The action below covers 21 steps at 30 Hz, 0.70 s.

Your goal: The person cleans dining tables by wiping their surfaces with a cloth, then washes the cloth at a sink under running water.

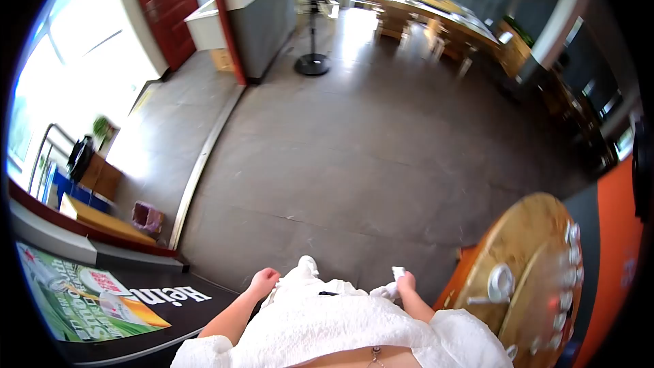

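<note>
My left hand (pixel 266 279) hangs beside my white trousers, its fingers curled in, and nothing shows in it. On the other side, my right hand (pixel 407 282) is closed on a crumpled white cloth (pixel 385 291), part of which sticks up above the fingers. Whether it is fabric or paper is hard to tell. Nearest to this hand is a round wooden table (pixel 478 274) on my right. On it are a white bowl or cup (pixel 501 281) and several small white dishes along the far side.
Grey floor (pixel 354 157) stretches ahead. A black pedestal fan (pixel 313 63) stands near a wall. A long table (pixel 449 17) with wooden chairs is at the back. On the left are a raised floor strip (pixel 204 157), a purple bin (pixel 146 217), a red door (pixel 163 13) and a black printed counter (pixel 184 313).
</note>
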{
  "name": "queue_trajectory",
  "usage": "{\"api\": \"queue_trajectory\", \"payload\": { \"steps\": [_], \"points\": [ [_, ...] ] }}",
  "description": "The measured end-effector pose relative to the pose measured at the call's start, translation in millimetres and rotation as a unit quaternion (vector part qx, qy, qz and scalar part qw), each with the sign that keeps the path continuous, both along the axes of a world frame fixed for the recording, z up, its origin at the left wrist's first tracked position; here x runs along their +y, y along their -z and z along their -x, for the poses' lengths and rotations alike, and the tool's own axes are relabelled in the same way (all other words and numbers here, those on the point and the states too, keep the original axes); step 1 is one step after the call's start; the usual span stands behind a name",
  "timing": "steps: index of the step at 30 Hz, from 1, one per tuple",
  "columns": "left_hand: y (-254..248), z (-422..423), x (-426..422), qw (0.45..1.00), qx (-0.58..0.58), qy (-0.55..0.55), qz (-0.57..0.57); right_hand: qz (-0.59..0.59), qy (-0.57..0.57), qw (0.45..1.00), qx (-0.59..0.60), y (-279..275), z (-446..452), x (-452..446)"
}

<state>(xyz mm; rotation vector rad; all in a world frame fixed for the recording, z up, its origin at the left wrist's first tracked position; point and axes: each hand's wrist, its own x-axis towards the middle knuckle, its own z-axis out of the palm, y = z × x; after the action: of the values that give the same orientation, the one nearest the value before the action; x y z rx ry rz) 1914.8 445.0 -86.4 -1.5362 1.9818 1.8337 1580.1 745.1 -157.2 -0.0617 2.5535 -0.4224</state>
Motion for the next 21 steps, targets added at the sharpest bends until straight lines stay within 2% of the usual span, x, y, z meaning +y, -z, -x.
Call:
{"api": "queue_trajectory", "payload": {
  "steps": [1,5,6,9,10,11,14,16,17,19,20,21],
  "points": [
    [-2.1,-5.9,-24.6,1.000,0.004,-0.011,0.011,-0.026,0.026,0.999,-0.026,4.8,15.2,-26.6],
    [1.5,-6.6,-127.4,0.996,0.022,-0.061,0.053,0.034,0.043,0.998,0.043,38.3,62.1,-133.1],
    [-0.8,-0.9,-152.1,0.995,0.025,-0.071,0.069,0.085,0.066,0.994,0.011,24.5,64.2,-166.7],
    [-19.5,23.0,-225.5,0.989,0.068,-0.104,0.087,0.097,0.009,0.995,-0.028,48.7,87.3,-259.9],
    [-12.1,28.7,-248.7,0.983,0.083,-0.118,0.111,0.134,0.012,0.989,-0.058,43.5,86.3,-294.9],
    [-2.0,32.4,-274.6,0.977,0.098,-0.132,0.137,0.110,-0.014,0.991,-0.076,36.4,88.2,-330.2],
    [25.1,32.6,-347.6,0.968,0.097,-0.182,0.142,0.106,-0.077,0.988,-0.087,59.6,106.7,-434.7],
    [48.8,12.9,-385.6,0.968,0.019,-0.232,0.088,0.114,-0.067,0.986,-0.098,63.2,119.7,-517.6],
    [61.5,-0.6,-398.5,0.954,0.002,-0.300,0.026,0.110,-0.089,0.985,-0.099,57.9,134.0,-567.1],
    [86.3,-48.2,-404.8,0.904,-0.010,-0.418,-0.087,0.101,-0.152,0.978,-0.100,47.0,129.9,-681.6],
    [76.6,-66.7,-407.3,0.869,-0.086,-0.468,-0.136,0.087,-0.179,0.975,-0.102,40.2,122.8,-728.7],
    [78.8,-88.6,-403.5,0.849,-0.112,-0.495,-0.146,0.071,-0.208,0.971,-0.097,28.2,122.7,-771.8]
  ]
}}
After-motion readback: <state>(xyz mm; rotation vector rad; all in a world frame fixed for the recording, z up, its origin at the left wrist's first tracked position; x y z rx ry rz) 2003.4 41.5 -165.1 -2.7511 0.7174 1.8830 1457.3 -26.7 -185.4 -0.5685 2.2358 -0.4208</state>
